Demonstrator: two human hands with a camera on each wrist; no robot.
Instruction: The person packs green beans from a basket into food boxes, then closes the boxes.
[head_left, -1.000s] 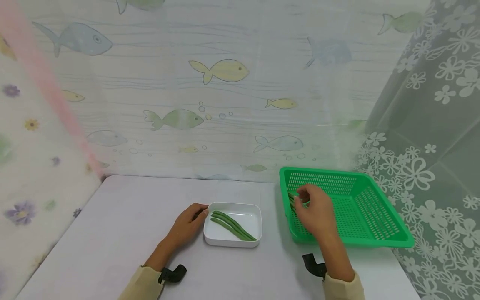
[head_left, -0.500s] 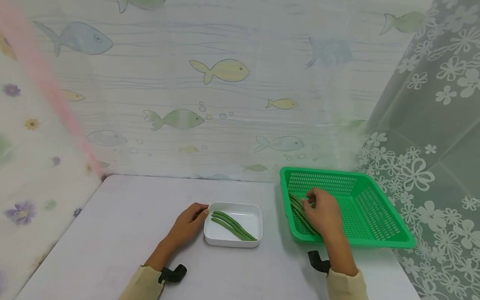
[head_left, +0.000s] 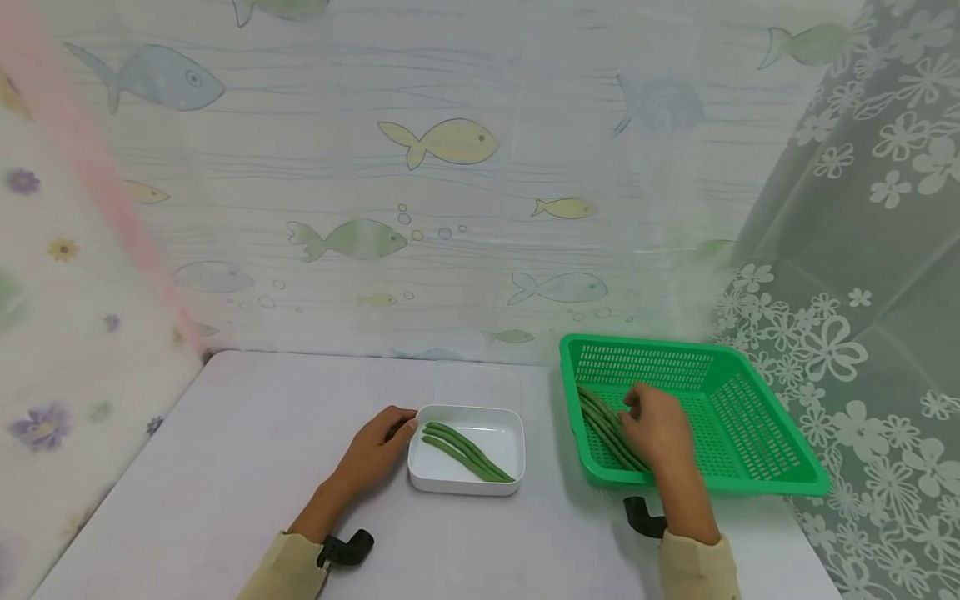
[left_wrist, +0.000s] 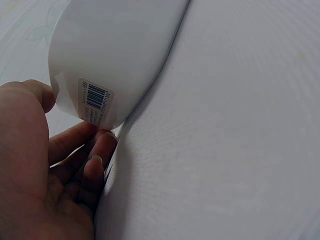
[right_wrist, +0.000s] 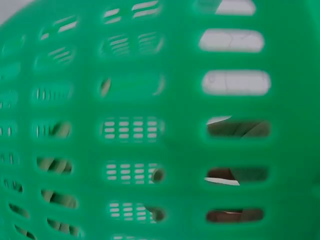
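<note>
The left hand [head_left: 375, 447] holds the left end of a white dish [head_left: 501, 435] on the white surface [head_left: 292, 400], its thumb hooked on the rim and its other fingers bent at the foot of the wall, just beside a barcode label [left_wrist: 95, 102]; a few green beans [head_left: 467, 454] lie slantwise inside the dish, toward its left and near sides; to the right, well apart from the dish, sits a green basket [head_left: 780, 482] with slotted walls, and the right hand [head_left: 662, 429] is inside it with fingers curled, just beside a bundle of beans [head_left: 604, 421] along the basket's left side, though whether it grips one cannot be told, since the slots in the right wrist view show only scraps of hand and bean; behind hangs a fish-printed backdrop [head_left: 450, 67]
</note>
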